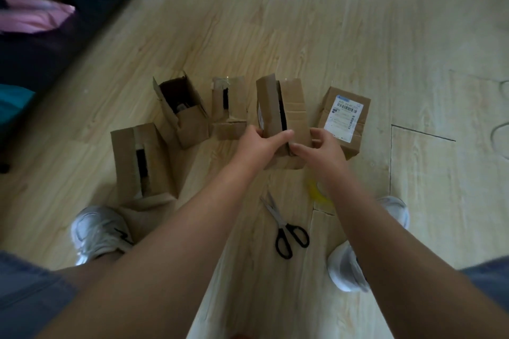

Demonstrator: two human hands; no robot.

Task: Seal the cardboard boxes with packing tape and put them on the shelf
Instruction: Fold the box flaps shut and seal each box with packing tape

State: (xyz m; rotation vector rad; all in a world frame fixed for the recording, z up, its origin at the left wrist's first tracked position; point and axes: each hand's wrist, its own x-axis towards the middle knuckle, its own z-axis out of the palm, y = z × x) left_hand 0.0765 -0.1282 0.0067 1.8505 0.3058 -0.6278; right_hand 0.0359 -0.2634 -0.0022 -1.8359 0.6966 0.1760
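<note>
Several brown cardboard boxes stand on the wood floor. Both hands are on the middle-right box, whose top flaps show a dark gap. My left hand grips its near left flap, thumb across the top. My right hand grips the near right corner, fingers curled round the edge. To its right stands a closed box with a white shipping label. Further left are a small box, a wide-open box and a nearer box with a slit top. A yellow tape roll peeks out under my right forearm.
Black-handled scissors lie on the floor between my white shoes. A dark shelf unit with pink and teal bags runs along the upper left. Bare wood floor extends beyond the boxes and to the right.
</note>
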